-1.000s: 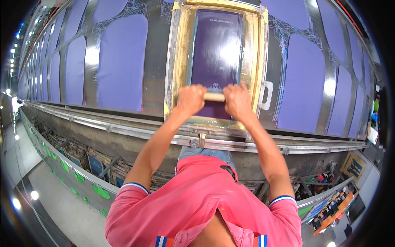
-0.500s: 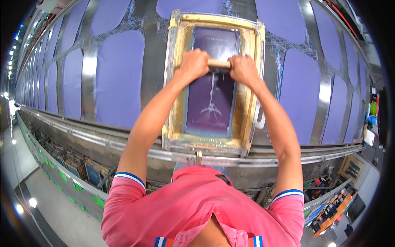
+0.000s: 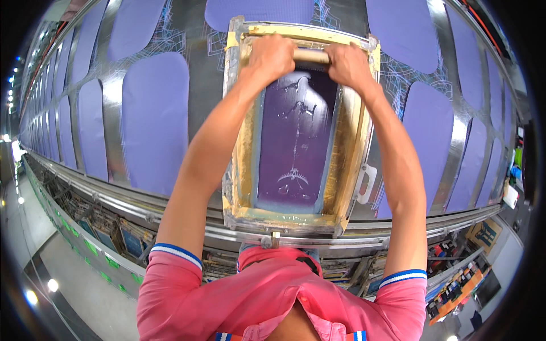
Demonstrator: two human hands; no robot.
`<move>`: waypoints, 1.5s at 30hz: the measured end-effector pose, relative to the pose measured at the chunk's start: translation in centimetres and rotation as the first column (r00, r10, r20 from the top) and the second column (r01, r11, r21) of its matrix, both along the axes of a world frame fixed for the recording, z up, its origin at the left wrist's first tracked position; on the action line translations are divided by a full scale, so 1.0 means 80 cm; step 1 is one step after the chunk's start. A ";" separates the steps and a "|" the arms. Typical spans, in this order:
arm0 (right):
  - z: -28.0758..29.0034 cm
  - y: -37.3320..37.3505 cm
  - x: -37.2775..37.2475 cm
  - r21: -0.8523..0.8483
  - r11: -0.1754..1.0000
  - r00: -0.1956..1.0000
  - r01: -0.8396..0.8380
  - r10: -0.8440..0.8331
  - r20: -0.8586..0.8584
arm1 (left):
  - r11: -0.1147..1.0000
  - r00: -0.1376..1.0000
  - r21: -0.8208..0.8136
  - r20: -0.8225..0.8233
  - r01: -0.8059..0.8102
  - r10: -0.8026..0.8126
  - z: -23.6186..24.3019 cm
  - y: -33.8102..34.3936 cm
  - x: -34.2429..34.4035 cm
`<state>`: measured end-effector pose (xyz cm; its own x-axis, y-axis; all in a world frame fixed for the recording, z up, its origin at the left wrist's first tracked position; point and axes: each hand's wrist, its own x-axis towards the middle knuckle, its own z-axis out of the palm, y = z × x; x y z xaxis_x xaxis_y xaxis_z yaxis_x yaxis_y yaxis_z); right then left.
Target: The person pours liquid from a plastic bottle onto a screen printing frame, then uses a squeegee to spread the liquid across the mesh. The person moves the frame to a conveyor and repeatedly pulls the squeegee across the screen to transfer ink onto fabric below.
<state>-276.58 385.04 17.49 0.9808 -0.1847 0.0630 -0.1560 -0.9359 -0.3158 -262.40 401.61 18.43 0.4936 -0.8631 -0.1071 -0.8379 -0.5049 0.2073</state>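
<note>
Farther off than half a second ago, the pale, rounded wooden bar (image 3: 311, 55) now sits near the far end of a rectangular frame with worn yellow and silvery edges (image 3: 284, 224), and more of the surface lies exposed on its near side.

At left, a purple mat with rounded corners (image 3: 154, 119) lies flat on the dark, shiny tabletop (image 3: 202, 77). Next comes the bare left hand (image 3: 273, 55), its grip clamped around the bar's left end. Within the frame, a glossy dark purple panel (image 3: 310, 142) carries a thin pale streak and, toward its near end, a white arched mark. The bare right hand (image 3: 348, 63) has its grip clamped on the bar's right end. Just beside the frame is a white loop-shaped handle (image 3: 372, 177), then another purple mat (image 3: 429, 142).

The step in hand looks like a stroke of the bar along the panel; from here, the next move seems to call for a level hold and even pressure from both sides.
</note>
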 end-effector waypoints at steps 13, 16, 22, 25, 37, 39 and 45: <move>0.038 0.308 -0.331 0.184 0.983 0.994 -0.005 0.025 -0.107 | 0.991 0.978 -0.129 -0.208 -0.033 0.005 0.021 0.316 -0.347; 0.050 0.321 -0.360 0.339 0.941 0.994 0.000 0.038 -0.105 | 0.987 0.985 -0.160 -0.172 -0.012 -0.016 0.018 0.340 -0.375; 0.008 0.191 -0.345 0.140 0.677 0.671 0.723 -0.736 0.094 | 0.997 0.996 0.067 -0.083 0.029 -0.023 0.064 0.312 -0.379; -0.050 0.137 -0.343 0.392 0.404 0.513 0.826 -0.827 -0.228 | 0.999 0.991 0.003 -0.133 0.032 -0.032 0.029 0.317 -0.378; 0.049 0.194 -0.279 0.569 0.580 0.572 0.583 -0.790 0.220 | 0.964 0.974 -0.251 -0.223 -0.089 0.031 0.067 0.412 -0.328; 0.028 0.245 -0.234 0.615 0.531 0.558 0.583 -0.812 0.171 | 0.967 0.973 -0.241 -0.228 -0.083 0.027 0.072 0.465 -0.277; -0.039 0.424 -0.088 0.622 0.472 0.567 0.625 -0.822 0.054 | 0.976 0.964 -0.146 -0.234 -0.162 0.125 0.061 0.625 -0.139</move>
